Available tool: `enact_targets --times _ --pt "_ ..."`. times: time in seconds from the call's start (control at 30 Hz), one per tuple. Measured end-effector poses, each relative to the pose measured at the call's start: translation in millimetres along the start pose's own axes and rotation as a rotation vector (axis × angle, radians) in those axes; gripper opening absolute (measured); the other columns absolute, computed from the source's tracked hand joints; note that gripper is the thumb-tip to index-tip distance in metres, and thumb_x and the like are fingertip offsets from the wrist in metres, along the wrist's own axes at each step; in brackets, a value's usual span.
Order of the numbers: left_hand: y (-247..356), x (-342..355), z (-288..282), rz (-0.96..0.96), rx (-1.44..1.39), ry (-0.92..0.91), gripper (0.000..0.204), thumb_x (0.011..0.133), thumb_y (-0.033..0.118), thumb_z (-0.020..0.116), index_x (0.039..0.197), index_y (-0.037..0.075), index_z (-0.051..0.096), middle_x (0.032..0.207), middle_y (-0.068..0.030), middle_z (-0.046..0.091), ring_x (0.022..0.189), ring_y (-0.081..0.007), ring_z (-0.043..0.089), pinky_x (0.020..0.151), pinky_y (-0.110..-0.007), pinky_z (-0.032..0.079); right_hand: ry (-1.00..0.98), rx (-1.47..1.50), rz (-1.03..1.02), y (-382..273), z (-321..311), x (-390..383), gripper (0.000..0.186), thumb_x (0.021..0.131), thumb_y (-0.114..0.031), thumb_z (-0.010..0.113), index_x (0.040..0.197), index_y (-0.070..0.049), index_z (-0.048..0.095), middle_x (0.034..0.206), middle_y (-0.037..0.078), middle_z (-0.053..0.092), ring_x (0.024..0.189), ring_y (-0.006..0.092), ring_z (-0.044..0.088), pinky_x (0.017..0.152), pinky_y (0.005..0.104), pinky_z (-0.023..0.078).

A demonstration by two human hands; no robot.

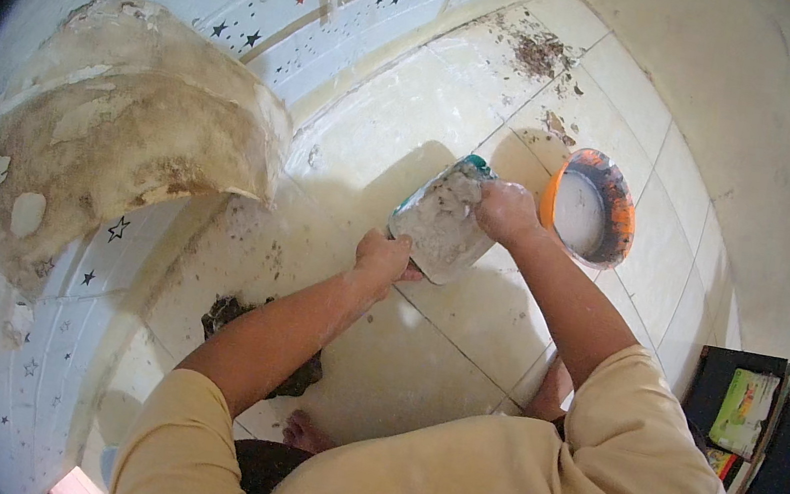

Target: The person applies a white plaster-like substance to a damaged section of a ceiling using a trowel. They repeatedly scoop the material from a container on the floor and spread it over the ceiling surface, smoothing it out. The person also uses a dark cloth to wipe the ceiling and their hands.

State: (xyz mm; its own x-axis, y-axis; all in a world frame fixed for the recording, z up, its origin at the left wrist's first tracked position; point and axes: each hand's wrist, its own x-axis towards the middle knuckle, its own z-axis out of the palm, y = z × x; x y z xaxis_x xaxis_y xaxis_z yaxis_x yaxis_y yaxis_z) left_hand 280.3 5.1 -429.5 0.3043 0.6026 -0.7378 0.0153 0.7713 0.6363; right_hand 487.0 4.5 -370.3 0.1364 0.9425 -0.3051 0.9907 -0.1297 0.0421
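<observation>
Grey paste [444,216] could be spilled onto the tiled floor [440,395] if the tray [404,214], held above it with the left hand [383,260] clamped on its edge, is tipped by the right hand [507,212], whose finger closure cannot be told.

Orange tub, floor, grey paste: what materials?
Orange tub: probably plastic, smooth, from its bright colour and rounded wall. Floor: likely glazed ceramic tile; cream, slight sheen, straight joints. Grey paste: maybe plaster or cement; wet-looking and lumpy, exact mix unclear.
</observation>
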Motion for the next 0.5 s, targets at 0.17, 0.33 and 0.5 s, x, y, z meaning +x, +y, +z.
enact_targets --times 0.17,0.33,0.5 --pt "1.7 -2.5 1.0 -0.040 -0.079 -0.003 0.035 0.087 0.006 0.051 0.110 -0.018 0.040 0.104 -0.0290 0.055 0.082 -0.0380 0.065 0.060 -0.043 0.061 -0.099 0.014 -0.080 -24.7 25.5 -15.0 0.020 0.073 -0.019 0.058 0.085 -0.005 0.066 0.085 0.019 0.066 0.082 0.0343 0.066 0.071 0.0459 0.052" --pt "-1.9 2.1 -1.9 -0.018 -0.056 -0.045 0.037 0.087 0.007 0.051 0.111 -0.017 0.039 0.104 -0.0273 0.055 0.082 -0.0377 0.065 0.063 -0.043 0.061 0.148 0.064 -0.043 -12.4 -1.3 2.1 0.017 0.072 -0.018 0.058 0.080 -0.005 0.066 0.082 0.018 0.066 0.079 0.0335 0.066 0.068 0.0466 0.052" --pt "4.2 -4.8 -3.2 0.014 -0.041 -0.116 0.034 0.086 0.007 0.051 0.109 -0.017 0.042 0.102 -0.0264 0.056 0.081 -0.0357 0.065 0.063 -0.042 0.061 0.104 -0.031 -0.137 -19.5 32.7 9.5 0.017 0.073 -0.018 0.053 0.075 -0.005 0.064 0.081 0.018 0.065 0.077 0.0341 0.065 0.066 0.0463 0.051"
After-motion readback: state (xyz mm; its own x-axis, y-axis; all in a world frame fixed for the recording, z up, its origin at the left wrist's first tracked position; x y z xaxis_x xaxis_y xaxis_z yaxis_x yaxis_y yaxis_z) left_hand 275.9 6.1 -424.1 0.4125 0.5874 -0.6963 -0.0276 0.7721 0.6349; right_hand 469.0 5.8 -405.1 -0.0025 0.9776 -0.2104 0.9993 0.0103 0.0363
